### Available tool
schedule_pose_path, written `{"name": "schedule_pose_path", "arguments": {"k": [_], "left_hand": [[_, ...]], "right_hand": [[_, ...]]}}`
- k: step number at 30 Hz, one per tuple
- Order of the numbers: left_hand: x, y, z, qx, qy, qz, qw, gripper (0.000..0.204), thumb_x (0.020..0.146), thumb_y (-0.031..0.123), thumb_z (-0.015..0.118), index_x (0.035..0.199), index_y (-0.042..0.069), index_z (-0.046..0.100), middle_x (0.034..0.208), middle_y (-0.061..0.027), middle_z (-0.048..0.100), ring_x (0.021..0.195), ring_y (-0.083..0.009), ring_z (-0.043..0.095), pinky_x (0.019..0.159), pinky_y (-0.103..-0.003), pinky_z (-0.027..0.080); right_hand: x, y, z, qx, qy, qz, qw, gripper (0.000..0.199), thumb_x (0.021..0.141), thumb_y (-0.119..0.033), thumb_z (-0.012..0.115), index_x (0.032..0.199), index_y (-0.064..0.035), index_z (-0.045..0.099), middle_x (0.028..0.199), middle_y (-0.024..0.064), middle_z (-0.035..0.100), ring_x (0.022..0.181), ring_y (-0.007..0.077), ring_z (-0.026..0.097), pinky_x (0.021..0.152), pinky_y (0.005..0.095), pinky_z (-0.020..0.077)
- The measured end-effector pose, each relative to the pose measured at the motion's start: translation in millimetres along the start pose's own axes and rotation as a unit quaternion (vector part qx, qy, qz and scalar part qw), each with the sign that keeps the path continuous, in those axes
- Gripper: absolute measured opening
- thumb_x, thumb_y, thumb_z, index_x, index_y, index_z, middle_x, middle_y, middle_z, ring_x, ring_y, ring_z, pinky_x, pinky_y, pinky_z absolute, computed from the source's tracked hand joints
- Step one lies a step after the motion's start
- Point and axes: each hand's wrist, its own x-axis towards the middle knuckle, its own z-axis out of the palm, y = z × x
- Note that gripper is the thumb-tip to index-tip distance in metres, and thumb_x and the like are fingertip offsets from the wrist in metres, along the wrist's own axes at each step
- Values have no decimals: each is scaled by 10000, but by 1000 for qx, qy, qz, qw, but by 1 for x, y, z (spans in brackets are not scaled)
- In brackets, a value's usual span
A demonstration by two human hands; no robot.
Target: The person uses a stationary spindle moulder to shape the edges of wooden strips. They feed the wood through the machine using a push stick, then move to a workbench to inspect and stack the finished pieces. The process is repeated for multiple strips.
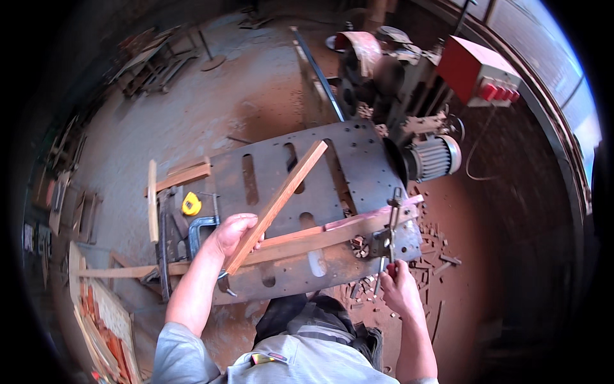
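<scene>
My left hand (234, 234) is closed round a reddish-brown wooden strip (281, 201), which slants up and away to the right above a slotted metal machine table (364, 150). Under it, a long wooden board (300, 245) lies along the table's near side, with another reddish piece behind it. Near the table's right corner an upright metal clamp (393, 221) crosses the board. My right hand (401, 289) is closed at the clamp's lower end, on its handle, just off the near edge. The fingers partly hide that handle.
A yellow tape measure (191, 203) and a blue-grey clamp (199, 235) are at the table's left. An electric motor (436, 157) and a red switch box (476, 72) stand beyond the right side. Offcuts (435, 246) litter the floor; wood pieces (102, 326) are stacked lower left.
</scene>
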Motion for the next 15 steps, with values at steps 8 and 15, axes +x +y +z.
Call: {"name": "schedule_pose_path", "arguments": {"k": [8, 15], "left_hand": [[68, -1, 48, 287, -17, 27, 958, 214, 983, 127, 550, 1116, -24, 623, 870, -99, 670, 739, -179, 673, 655, -305, 558], [102, -10, 96, 591, 56, 204, 779, 247, 886, 165, 675, 1102, 46, 672, 930, -153, 701, 828, -249, 699, 769, -369, 537]], "right_hand": [[-6, -12, -8, -1, -20, 12, 1000, 375, 946, -230, 624, 1199, 20, 506, 1053, 249, 679, 1008, 406, 664, 860, 481, 519], [-8, 0, -2, -20, 5, -33, 999, 414, 975, -219, 593, 1274, 26, 444, 995, 263, 692, 953, 432, 672, 808, 500, 531]]}}
